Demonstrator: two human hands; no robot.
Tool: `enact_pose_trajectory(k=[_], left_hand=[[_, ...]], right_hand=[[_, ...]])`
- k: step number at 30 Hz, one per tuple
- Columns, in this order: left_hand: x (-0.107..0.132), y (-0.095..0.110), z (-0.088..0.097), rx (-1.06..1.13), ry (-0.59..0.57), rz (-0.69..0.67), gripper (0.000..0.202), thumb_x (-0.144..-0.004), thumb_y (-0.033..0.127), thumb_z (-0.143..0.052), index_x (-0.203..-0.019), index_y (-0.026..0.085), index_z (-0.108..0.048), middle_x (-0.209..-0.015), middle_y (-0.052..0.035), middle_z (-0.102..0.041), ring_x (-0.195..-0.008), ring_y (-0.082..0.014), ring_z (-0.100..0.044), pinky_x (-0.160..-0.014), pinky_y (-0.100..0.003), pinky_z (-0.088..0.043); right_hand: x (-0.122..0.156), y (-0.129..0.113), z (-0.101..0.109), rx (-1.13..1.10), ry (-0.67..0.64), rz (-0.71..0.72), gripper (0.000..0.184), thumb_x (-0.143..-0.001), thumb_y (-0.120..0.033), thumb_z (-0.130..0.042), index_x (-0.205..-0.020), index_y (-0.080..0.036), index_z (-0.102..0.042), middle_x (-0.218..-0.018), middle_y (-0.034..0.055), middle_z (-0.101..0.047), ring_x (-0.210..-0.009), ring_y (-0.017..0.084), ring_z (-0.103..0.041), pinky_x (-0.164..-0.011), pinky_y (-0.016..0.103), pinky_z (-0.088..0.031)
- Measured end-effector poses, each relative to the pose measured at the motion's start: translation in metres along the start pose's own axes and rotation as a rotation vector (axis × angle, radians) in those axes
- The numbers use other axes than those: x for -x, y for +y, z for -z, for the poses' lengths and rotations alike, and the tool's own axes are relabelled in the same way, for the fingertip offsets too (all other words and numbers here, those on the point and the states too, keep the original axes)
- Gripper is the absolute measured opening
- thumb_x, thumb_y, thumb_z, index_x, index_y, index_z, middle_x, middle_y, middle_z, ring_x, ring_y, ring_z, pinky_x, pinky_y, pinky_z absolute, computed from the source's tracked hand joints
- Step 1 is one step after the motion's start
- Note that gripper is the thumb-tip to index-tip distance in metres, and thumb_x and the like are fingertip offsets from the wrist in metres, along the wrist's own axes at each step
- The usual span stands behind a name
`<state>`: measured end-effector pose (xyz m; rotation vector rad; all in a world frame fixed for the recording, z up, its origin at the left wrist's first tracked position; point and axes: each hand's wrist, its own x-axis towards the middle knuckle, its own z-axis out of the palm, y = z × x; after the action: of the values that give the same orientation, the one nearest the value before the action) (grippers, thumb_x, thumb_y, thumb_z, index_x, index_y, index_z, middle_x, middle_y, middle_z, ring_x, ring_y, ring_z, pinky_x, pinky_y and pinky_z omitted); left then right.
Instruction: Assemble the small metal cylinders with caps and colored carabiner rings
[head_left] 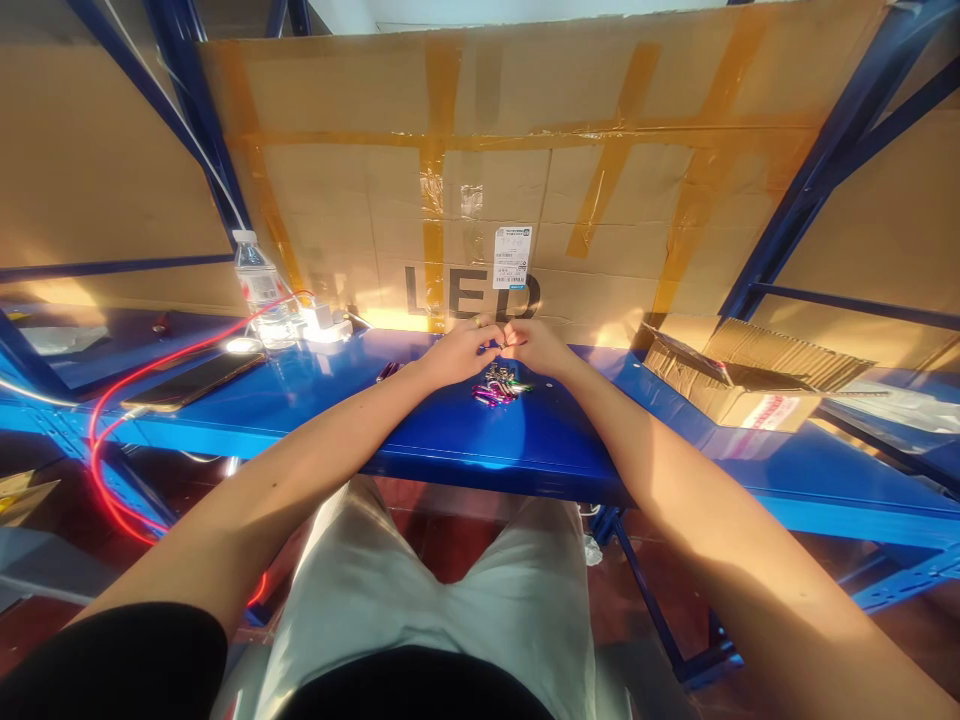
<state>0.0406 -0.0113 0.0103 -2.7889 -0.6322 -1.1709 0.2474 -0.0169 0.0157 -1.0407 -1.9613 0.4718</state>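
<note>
The left hand [471,352] and right hand [534,345] meet just beyond the pile of small shiny metal clips [498,386], fingers curled in, fingertips together. A dark sliver [504,343] shows between them, too small to name; I cannot tell which hand has hold of it. The pile, pink, green and silver, lies on the blue tabletop [480,438], its pieces too tangled to count. Left of it, dark striped pieces [389,371] are partly hidden by the left forearm. Farther left of the pile are a smartphone [196,383], a clear plastic bottle [259,275] and white plugs [324,322] washed out by glare. Right of it sits an open carton [739,385], its inside mostly out of sight. Beyond it stands a big cardboard sheet [360,220]; a label [512,257] and the hands cover parts of its "LED" lettering.
</note>
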Motion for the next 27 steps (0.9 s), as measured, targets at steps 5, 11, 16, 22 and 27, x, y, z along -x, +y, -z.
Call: enact_pose_trajectory(k=[5, 11, 16, 22, 27], left_hand=[[-0.005, -0.004, 0.010, 0.009, 0.108, 0.124, 0.022, -0.092, 0.012, -0.053, -0.107, 0.017, -0.068, -0.099, -0.0072, -0.069, -0.087, -0.0191, -0.064, -0.079, -0.033, -0.053], [0.004, -0.041, 0.032, -0.128, -0.049, 0.412, 0.026, -0.083, 0.008, -0.054, -0.097, 0.013, -0.075, -0.104, -0.0121, -0.077, -0.096, -0.0255, -0.069, -0.091, -0.040, -0.056], [0.017, -0.062, 0.036, -0.049, -0.352, 0.539, 0.026, -0.077, 0.010, -0.060, -0.093, 0.015, -0.081, -0.106, -0.0113, -0.080, -0.100, -0.0275, -0.073, -0.093, -0.037, -0.057], [0.020, -0.075, 0.033, -0.052, -0.397, 0.506, 0.025, -0.074, 0.011, -0.062, -0.090, 0.014, -0.081, -0.101, -0.0113, -0.081, -0.098, -0.0253, -0.074, -0.095, -0.034, -0.057], [0.022, -0.088, 0.031, -0.133, -0.393, 0.563, 0.032, -0.071, 0.012, -0.063, -0.097, 0.014, -0.081, -0.106, -0.0112, -0.082, -0.099, -0.0251, -0.074, -0.091, -0.031, -0.057]], right_hand=[[-0.002, 0.000, -0.002, -0.103, 0.021, -0.037, 0.021, -0.064, -0.027, -0.072, -0.073, -0.022, -0.054, -0.070, -0.0026, -0.050, -0.069, 0.016, -0.047, -0.065, 0.031, -0.038], [-0.005, 0.004, -0.003, -0.068, 0.082, -0.021, 0.020, -0.066, -0.024, -0.073, -0.076, -0.022, -0.057, -0.072, 0.0001, -0.057, -0.072, 0.020, -0.053, -0.070, 0.034, -0.045], [-0.003, 0.005, -0.003, 0.017, 0.072, 0.014, 0.021, -0.068, -0.026, -0.076, -0.075, -0.022, -0.057, -0.072, 0.0036, -0.062, -0.078, 0.024, -0.057, -0.072, 0.036, -0.048], [-0.003, 0.006, -0.002, 0.076, 0.024, -0.014, 0.013, -0.069, -0.017, -0.066, -0.079, -0.021, -0.059, -0.076, 0.0017, -0.061, -0.074, 0.020, -0.056, -0.073, 0.035, -0.047], [-0.002, 0.004, -0.002, 0.089, 0.018, -0.018, 0.012, -0.069, -0.017, -0.064, -0.079, -0.021, -0.058, -0.075, 0.0008, -0.057, -0.073, 0.019, -0.053, -0.072, 0.034, -0.044]])
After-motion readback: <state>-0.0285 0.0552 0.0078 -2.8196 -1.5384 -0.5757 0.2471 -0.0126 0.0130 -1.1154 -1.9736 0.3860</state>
